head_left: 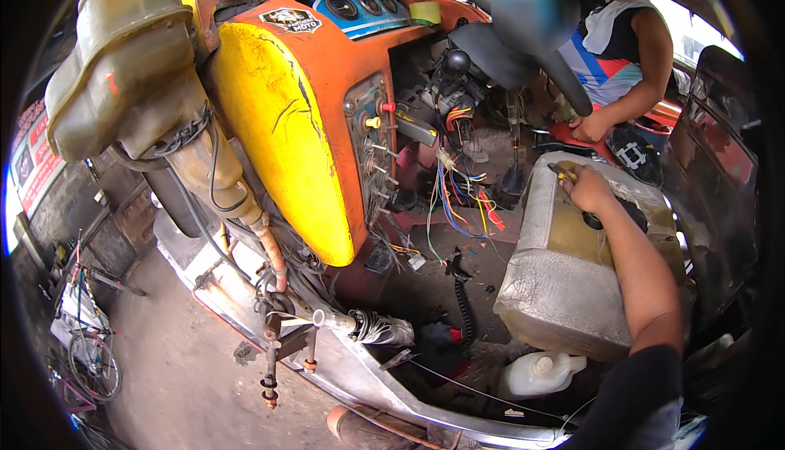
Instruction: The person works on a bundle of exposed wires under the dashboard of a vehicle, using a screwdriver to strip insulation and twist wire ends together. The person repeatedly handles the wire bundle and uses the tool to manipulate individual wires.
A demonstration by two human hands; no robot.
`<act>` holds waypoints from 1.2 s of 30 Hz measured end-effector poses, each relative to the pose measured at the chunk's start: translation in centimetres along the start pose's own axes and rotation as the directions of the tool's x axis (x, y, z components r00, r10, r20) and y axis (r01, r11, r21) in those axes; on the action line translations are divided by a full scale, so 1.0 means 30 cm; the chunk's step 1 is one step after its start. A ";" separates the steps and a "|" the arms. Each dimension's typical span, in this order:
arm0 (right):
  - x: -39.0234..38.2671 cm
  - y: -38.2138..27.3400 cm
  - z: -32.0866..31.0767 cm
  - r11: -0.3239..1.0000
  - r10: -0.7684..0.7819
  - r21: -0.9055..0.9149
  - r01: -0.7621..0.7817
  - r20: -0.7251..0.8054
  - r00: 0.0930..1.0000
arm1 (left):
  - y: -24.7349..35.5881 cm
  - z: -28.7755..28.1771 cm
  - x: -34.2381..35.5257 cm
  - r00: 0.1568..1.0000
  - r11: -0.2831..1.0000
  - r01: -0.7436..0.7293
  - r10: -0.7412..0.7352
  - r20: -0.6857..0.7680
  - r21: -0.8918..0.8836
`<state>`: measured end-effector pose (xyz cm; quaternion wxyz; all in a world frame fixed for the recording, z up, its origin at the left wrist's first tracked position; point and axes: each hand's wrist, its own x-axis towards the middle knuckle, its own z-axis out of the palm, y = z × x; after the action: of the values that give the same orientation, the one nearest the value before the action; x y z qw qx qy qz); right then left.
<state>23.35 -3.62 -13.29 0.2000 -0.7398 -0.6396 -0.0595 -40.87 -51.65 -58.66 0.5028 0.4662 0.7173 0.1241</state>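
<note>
My right hand point(587, 188) reaches in from the lower right, its fingers closed on a small yellow-and-black object point(561, 172) whose kind I cannot make out. That hand is over the top of a boxy, silver-grey padded block point(564, 278) with worn yellowish patches. To the left of the block, a bundle of loose coloured wires point(466, 197) hangs below the steering column, its ends bare or joined to small connectors. My left hand is out of view.
A co-worker point(613, 74) sits beyond the steering wheel point(564, 82), hands low near the block. The orange-and-yellow dashboard point(327, 66) carries protruding bolts. A white plastic jug point(541, 375) lies beside the block. At left stand a cloudy tank point(123, 66) and a bicycle point(94, 364).
</note>
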 end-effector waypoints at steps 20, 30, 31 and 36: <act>0.056 0.073 -0.043 0.997 0.073 0.034 -0.075 0.062 0.995 | 0.128 -0.009 0.121 0.997 0.991 -0.040 0.030 0.077 0.131; 0.023 0.082 -0.094 0.997 0.073 0.028 -0.075 0.064 0.995 | 0.126 -0.032 0.073 0.999 0.991 -0.038 0.033 0.040 0.129; 0.022 0.086 -0.101 0.997 0.070 0.025 -0.071 0.060 0.996 | 0.126 -0.033 0.063 0.999 0.990 -0.038 0.034 0.037 0.134; 0.003 0.099 -0.130 0.996 0.075 0.036 -0.077 0.059 0.995 | 0.113 -0.048 0.037 0.999 0.991 -0.040 0.039 0.009 0.131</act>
<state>26.90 -5.28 -10.34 0.1975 -0.7611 -0.6176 -0.0184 -40.31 -48.53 -56.49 0.4708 0.5127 0.7130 0.0849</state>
